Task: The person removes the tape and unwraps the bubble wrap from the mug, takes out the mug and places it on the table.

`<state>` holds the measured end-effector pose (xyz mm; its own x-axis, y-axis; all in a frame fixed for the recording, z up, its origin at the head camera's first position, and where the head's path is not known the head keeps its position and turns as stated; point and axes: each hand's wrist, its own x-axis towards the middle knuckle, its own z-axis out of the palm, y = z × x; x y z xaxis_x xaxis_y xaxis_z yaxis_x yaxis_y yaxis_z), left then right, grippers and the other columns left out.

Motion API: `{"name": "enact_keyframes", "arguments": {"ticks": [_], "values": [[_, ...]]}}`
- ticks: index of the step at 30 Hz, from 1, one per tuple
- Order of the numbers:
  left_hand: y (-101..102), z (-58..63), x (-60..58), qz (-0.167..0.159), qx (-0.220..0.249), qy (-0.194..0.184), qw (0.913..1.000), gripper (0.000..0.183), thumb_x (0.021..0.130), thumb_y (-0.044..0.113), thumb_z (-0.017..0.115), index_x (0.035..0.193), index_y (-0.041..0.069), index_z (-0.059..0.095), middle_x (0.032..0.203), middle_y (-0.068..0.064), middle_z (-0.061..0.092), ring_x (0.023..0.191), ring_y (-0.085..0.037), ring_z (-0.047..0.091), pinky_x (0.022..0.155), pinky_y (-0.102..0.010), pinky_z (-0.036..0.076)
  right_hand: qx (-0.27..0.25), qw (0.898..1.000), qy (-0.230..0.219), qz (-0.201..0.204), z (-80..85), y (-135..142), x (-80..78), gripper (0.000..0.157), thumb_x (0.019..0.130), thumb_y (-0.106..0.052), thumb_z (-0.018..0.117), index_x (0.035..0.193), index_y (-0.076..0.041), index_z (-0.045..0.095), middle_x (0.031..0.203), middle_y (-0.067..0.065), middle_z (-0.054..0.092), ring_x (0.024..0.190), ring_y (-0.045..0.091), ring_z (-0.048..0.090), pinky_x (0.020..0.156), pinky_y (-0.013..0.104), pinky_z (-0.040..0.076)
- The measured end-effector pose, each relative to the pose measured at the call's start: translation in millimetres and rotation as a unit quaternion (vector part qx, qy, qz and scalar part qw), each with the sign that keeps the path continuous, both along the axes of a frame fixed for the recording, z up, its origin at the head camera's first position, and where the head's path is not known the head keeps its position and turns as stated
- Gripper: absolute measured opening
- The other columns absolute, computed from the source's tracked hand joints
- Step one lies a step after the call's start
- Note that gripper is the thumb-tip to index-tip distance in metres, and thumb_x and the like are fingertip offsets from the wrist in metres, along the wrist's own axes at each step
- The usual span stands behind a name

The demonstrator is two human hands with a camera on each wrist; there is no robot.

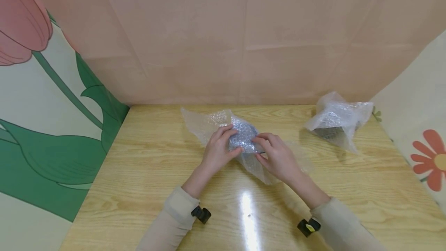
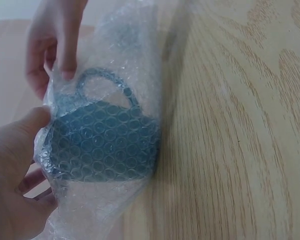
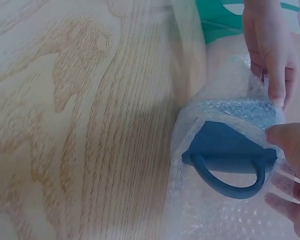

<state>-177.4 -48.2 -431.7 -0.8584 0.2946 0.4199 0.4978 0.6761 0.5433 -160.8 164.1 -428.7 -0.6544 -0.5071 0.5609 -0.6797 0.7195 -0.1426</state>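
A blue mug (image 3: 230,145) lies on its side, partly covered by bubble wrap (image 2: 107,142). Its curved handle shows uncovered in the right wrist view and through the plastic in the left wrist view. My left hand (image 1: 218,148) holds the wrapped mug from the left, thumb on the near side and fingers at the far side. From the right, my right hand (image 1: 277,156) pinches the wrap and the mug's edge between thumb and fingers. Loose sheet spreads out to the left and toward the front.
A second bubble-wrap bundle (image 1: 336,121) with something dark inside sits at the back right of the wooden table (image 1: 139,189). A pink backdrop (image 1: 223,42) stands behind the table, with flower-printed panels (image 1: 426,158) at both sides.
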Motion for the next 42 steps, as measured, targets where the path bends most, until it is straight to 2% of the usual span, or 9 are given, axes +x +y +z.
{"name": "enact_keyframes", "arguments": {"ticks": [8,14,22,36,42], "values": [[0,0.9,0.2,0.004,-0.010,-0.001,0.9999,0.055,0.075,0.035,0.075,0.121,0.010,0.058,0.135,-0.006,0.048,0.122,-0.024,0.046,0.101,-0.034,0.041,-0.007,1.000,0.006,0.001,0.4,-2,-1.9,0.042,0.071,-0.009,0.077,0.109,-0.008,0.060,0.107,0.013,0.057,0.090,0.028,0.057,0.069,0.037,0.053],[0,1.2,0.6,0.006,-0.013,-0.005,0.9999,0.056,0.075,0.036,0.075,0.122,0.011,0.057,0.135,-0.006,0.047,0.123,-0.023,0.046,0.102,-0.034,0.040,-0.032,0.999,0.016,0.006,0.0,-2,-3.3,0.037,0.071,-0.005,0.077,0.105,-0.008,0.064,0.103,0.012,0.060,0.087,0.026,0.060,0.067,0.036,0.054],[2,-0.5,0.4,0.008,-0.011,0.009,0.9999,0.056,0.075,0.038,0.074,0.120,0.009,0.058,0.135,-0.007,0.048,0.122,-0.023,0.046,0.102,-0.033,0.040,-0.067,0.997,0.041,0.022,4.0,-4,-5.9,0.029,0.071,0.004,0.074,0.097,-0.006,0.069,0.094,0.011,0.065,0.078,0.023,0.064,0.062,0.032,0.056],[3,-2.0,0.3,0.007,-0.004,0.013,0.9999,0.056,0.076,0.040,0.073,0.119,0.009,0.059,0.134,-0.006,0.048,0.121,-0.022,0.047,0.100,-0.032,0.043,-0.099,0.995,-0.013,-0.002,8.1,-1,-9.0,0.019,0.077,0.002,0.068,0.095,-0.005,0.068,0.092,0.010,0.068,0.064,0.015,0.063,0.053,0.023,0.053],[3,-2.3,0.4,0.007,-0.007,0.014,0.9999,0.056,0.076,0.041,0.073,0.121,0.011,0.058,0.134,-0.006,0.048,0.121,-0.022,0.047,0.099,-0.032,0.043,-0.116,0.992,-0.035,-0.028,7.6,1,-10.9,0.014,0.080,-0.002,0.068,0.094,-0.004,0.069,0.090,0.012,0.070,0.069,0.017,0.066,0.057,0.025,0.055]]}}
